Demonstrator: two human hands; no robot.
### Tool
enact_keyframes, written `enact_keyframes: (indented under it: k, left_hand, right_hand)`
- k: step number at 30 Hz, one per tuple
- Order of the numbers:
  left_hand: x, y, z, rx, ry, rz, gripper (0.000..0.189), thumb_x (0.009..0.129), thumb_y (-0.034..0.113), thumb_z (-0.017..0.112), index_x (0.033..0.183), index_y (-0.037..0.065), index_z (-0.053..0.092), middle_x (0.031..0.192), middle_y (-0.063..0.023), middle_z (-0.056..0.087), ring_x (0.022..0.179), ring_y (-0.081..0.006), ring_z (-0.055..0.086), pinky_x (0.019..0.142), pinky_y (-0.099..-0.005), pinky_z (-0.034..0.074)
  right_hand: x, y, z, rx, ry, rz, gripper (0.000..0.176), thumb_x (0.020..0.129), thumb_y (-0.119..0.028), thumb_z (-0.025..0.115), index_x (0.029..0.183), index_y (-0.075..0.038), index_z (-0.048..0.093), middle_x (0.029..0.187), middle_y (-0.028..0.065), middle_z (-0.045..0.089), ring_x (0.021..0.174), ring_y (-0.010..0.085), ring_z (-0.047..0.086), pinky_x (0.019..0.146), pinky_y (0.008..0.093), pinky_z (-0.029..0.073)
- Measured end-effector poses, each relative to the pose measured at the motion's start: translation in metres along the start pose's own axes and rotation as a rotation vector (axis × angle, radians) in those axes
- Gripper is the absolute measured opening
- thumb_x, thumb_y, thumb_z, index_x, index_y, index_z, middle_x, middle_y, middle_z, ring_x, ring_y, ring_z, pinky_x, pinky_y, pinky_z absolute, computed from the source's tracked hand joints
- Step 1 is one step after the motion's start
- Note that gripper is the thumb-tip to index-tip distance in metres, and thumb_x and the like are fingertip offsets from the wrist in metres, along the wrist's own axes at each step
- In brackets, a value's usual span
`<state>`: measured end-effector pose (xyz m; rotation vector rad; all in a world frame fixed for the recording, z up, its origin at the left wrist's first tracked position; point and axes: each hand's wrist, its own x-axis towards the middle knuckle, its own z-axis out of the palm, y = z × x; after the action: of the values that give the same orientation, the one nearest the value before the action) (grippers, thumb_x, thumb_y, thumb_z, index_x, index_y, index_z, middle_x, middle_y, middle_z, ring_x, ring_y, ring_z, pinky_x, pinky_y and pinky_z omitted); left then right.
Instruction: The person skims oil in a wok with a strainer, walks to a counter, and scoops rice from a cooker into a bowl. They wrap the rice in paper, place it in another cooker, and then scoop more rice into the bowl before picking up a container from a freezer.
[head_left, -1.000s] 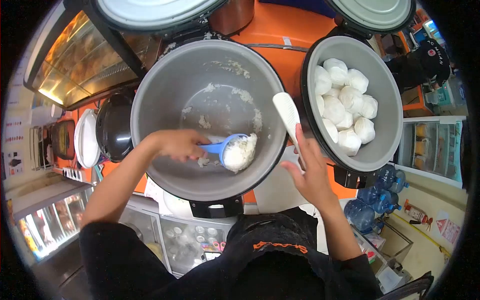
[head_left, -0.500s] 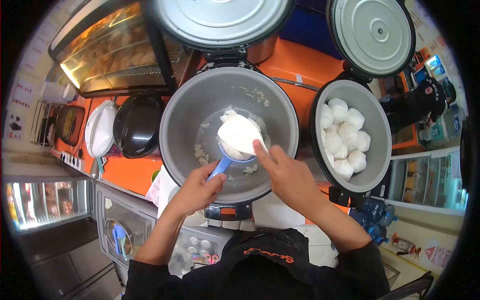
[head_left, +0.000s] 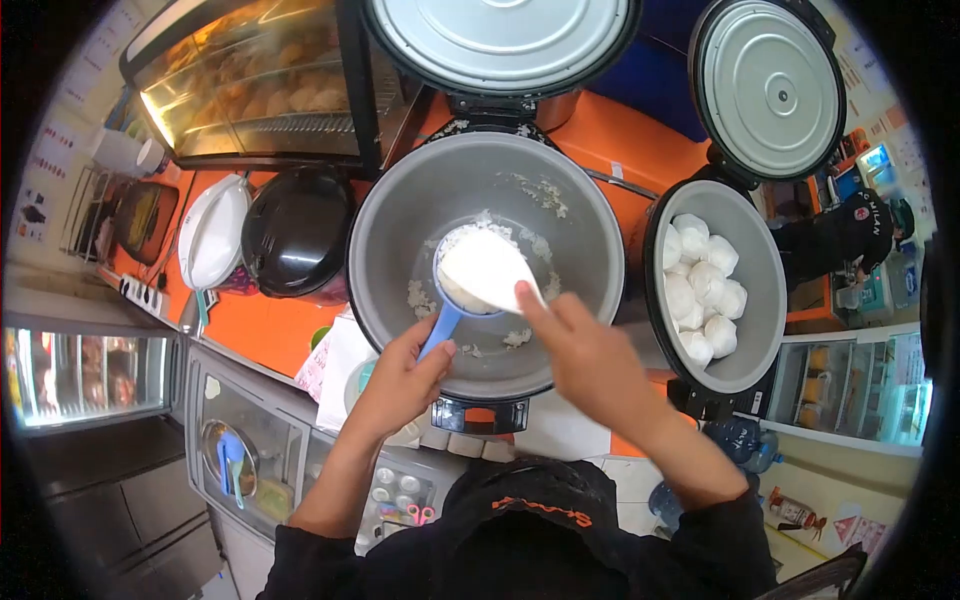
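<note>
Over a big rice cooker pot [head_left: 395, 230] I hold a blue-handled scoop [head_left: 441, 328] in my left hand [head_left: 408, 380], its fingers wrapped round the handle. White cooked rice [head_left: 465, 238] fills the scoop. My right hand [head_left: 590, 362] grips a white rice paddle [head_left: 488, 268], its broad blade lying across the top of the scoop and hiding part of the rice. Clumps of loose rice [head_left: 418, 297] stick to the pot's floor and far wall.
To the right, a second open cooker [head_left: 757, 320] holds several white wrapped bundles [head_left: 707, 283]. Both lids stand raised at the back. A lit glass food cabinet [head_left: 250, 85] and a black lidded cooker [head_left: 298, 232] are at left. A person [head_left: 845, 230] is at far right.
The paddle blade has shifted slightly on the scoop, and more rice shows at the scoop's far rim. The whole view has swung a little, moving the cookers rightward.
</note>
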<state>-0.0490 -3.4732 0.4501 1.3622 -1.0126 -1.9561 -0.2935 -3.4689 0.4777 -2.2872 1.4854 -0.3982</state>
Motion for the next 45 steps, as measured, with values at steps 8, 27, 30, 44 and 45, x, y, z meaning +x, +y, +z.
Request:
enact_keyframes:
  k: [8, 27, 30, 44, 45]
  left_hand:
    - [0.000, -0.002, 0.003, 0.048, 0.031, 0.029, 0.041, 0.102, 0.017, 0.056, 0.141, 0.003, 0.050, 0.073, 0.0044, 0.048, 0.052, -0.0013, 0.040, 0.045, -0.0197, 0.032]
    - [-0.006, -0.011, -0.001, -0.022, 0.106, 0.072, 0.051, 0.102, 0.018, 0.058, 0.148, 0.002, 0.043, 0.073, 0.0032, 0.048, 0.048, 0.0003, 0.034, 0.040, -0.0175, 0.025]
    - [-0.011, -0.013, -0.008, -0.040, 0.116, 0.101, 0.052, 0.102, 0.019, 0.059, 0.148, 0.002, 0.042, 0.073, 0.0034, 0.048, 0.046, 0.0005, 0.032, 0.039, -0.0177, 0.024]
    - [-0.039, -0.015, -0.052, -0.118, 0.325, 0.187, 0.056, 0.102, 0.018, 0.059, 0.150, -0.001, 0.039, 0.079, -0.0002, 0.052, 0.052, 0.0008, 0.037, 0.042, -0.0167, 0.027]
    - [-0.042, -0.016, -0.051, -0.130, 0.336, 0.189, 0.056, 0.102, 0.017, 0.059, 0.151, -0.002, 0.038, 0.079, -0.0006, 0.053, 0.051, 0.0007, 0.037, 0.042, -0.0168, 0.027]
  right_hand:
    - [0.030, 0.019, 0.013, -0.076, 0.076, 0.026, 0.064, 0.085, 0.003, 0.055, 0.147, -0.002, 0.042, 0.098, 0.0152, 0.053, 0.078, 0.0359, 0.065, 0.066, 0.0455, 0.054]
    - [0.042, 0.027, 0.006, 0.108, 0.083, -0.025, 0.054, 0.089, 0.000, 0.052, 0.143, 0.001, 0.048, 0.098, 0.0195, 0.057, 0.081, 0.0401, 0.064, 0.075, 0.0476, 0.054]
    - [0.035, 0.014, -0.003, 0.175, 0.040, -0.045, 0.051, 0.090, 0.000, 0.051, 0.141, 0.001, 0.050, 0.097, 0.0197, 0.059, 0.084, 0.0404, 0.064, 0.078, 0.0472, 0.053]
    - [0.183, 0.109, 0.054, -0.918, -0.272, -0.404, 0.015, 0.088, -0.016, 0.059, 0.081, -0.013, 0.071, 0.078, 0.0076, 0.071, 0.077, 0.0265, 0.070, 0.084, 0.0376, 0.045]
    - [0.191, 0.119, 0.065, -0.917, -0.317, -0.458, 0.015, 0.088, -0.017, 0.058, 0.082, -0.013, 0.072, 0.079, 0.0076, 0.071, 0.077, 0.0266, 0.070, 0.087, 0.0382, 0.043]
